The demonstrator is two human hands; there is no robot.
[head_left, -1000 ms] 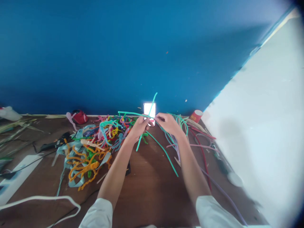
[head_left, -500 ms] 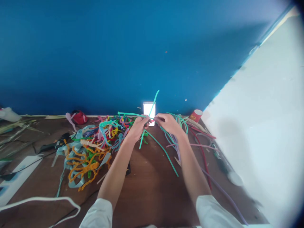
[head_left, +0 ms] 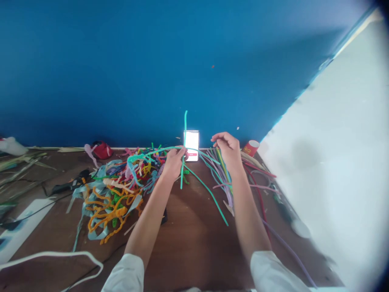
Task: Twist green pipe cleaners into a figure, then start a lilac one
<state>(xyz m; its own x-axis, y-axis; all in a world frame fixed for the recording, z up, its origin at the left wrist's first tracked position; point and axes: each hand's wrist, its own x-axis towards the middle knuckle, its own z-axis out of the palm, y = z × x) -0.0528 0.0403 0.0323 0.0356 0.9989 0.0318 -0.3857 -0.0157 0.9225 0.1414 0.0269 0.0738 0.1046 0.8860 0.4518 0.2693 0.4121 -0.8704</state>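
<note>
Over the brown surface [head_left: 194, 243], pinches crossed green pipe cleaners [head_left: 185, 122] in the left hand [head_left: 174, 164], holds the right hand [head_left: 231, 153] unclenched; seems mid-arranging, likely needs a steady pinch.

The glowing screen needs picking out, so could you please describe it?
Follow the blue wall down to the brown table. Just right of the left hand holding turquoise stems is the glowing screen, the only bright rectangle with a red bar.
</note>
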